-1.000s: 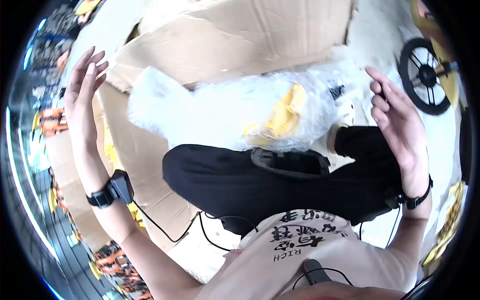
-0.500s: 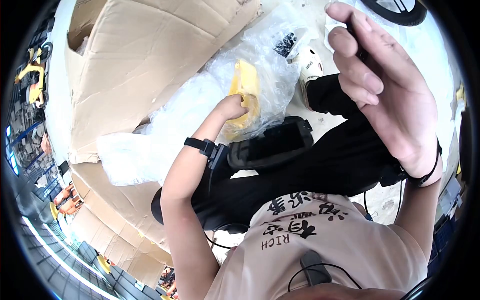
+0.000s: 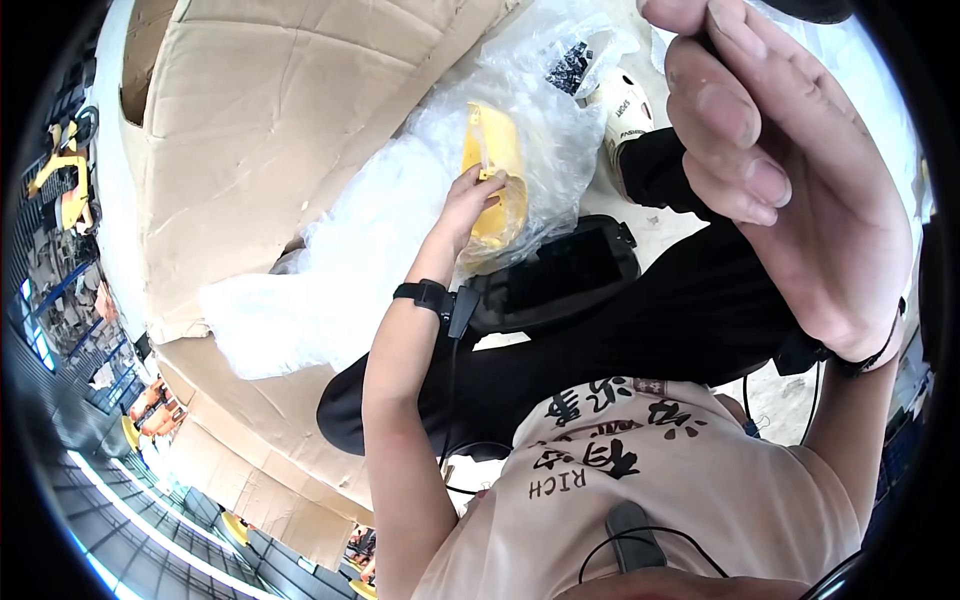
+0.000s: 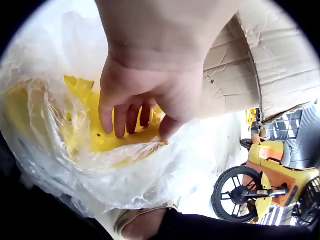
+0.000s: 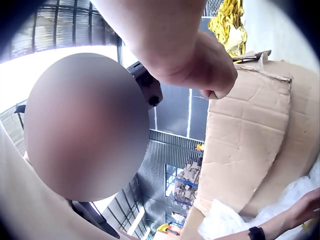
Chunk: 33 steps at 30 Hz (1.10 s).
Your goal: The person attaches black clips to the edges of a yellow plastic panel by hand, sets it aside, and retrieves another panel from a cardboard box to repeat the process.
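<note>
A hollow yellow plastic part [image 3: 490,135] lies in a clear plastic bag [image 3: 550,150], partly covered by it. My left hand [image 3: 468,208] grips this part near its middle. In the left wrist view, the fingers [image 4: 132,120] reach into its hollow and the thumb is at its edge. My right hand [image 3: 790,170] is raised close to the head camera, fingers curled. A sliver of a small dark thing shows between them, mostly hidden; I cannot tell its kind. In the right wrist view, the right hand [image 5: 207,67] appears as a curled fist near the head.
A large cardboard box [image 3: 270,130] stands behind the bag. A black case with a glossy dark panel [image 3: 560,270] lies against the leg, near a light shoe [image 3: 622,110]. A yellow and orange bike [image 4: 272,165] stands off to the side.
The left hand has come down from the far left onto the yellow part and shifted slightly along it. The right hand has risen much closer to the head. The view has turned.
</note>
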Motion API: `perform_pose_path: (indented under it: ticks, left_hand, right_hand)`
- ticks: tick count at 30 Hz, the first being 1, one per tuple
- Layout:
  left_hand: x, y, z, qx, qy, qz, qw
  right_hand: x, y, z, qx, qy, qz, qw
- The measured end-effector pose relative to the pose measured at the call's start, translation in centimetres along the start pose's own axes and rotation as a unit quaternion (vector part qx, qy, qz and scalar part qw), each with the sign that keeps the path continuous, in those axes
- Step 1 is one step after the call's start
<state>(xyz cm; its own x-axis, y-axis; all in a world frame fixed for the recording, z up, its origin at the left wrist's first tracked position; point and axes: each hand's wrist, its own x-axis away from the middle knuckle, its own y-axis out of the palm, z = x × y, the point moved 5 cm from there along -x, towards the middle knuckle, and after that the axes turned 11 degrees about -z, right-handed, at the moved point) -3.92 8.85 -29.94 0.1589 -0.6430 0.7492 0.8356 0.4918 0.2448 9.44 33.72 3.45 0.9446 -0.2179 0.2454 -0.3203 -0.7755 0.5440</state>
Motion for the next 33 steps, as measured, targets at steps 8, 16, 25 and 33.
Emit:
perform_pose_path:
  ticks: [8,16,25,33]
  left_hand:
    - [0.2,1.3,-0.1,-0.02,-0.015,0.095,0.995]
    - [3.0,1.6,2.0,-0.163,0.027,0.137,0.977]
    - [3.0,0.0,3.3,0.062,-0.089,0.026,0.994]
    - [3.7,0.3,2.8,-0.079,-0.13,0.05,0.987]
  right_hand:
    - [0.2,0.0,0.0,0.011,0.0,-0.007,1.0]
    - [0.4,-0.3,-0.2,0.019,-0.005,-0.013,1.0]
    - [0.7,-0.5,-0.3,0.028,-0.005,-0.012,1.0]
    - [0.6,-0.7,-0.5,0.031,0.0,-0.015,0.999]
